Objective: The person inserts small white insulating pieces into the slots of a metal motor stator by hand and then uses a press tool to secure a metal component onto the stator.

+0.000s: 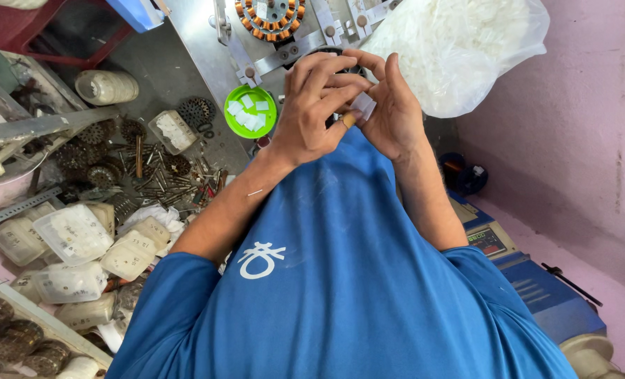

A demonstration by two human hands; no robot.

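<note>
My left hand (314, 105) and my right hand (395, 109) meet in front of my chest, fingers curled together around small white paper slips (363, 104). Both hands pinch the slips between fingertips. A ring shows on a finger where the hands touch. Just left of my left hand sits a green lid (250, 110) holding several white paper pieces. Above my hands, a round stator with copper windings (270, 17) is fixed in a metal jig (207, 49).
A clear plastic bag of white material (460, 42) lies upper right. Toothed metal discs and screws (126, 158) litter the left, with several plastic boxes (74, 235) below. A blue device with a display (537, 288) stands at right, by a pink wall (579, 126).
</note>
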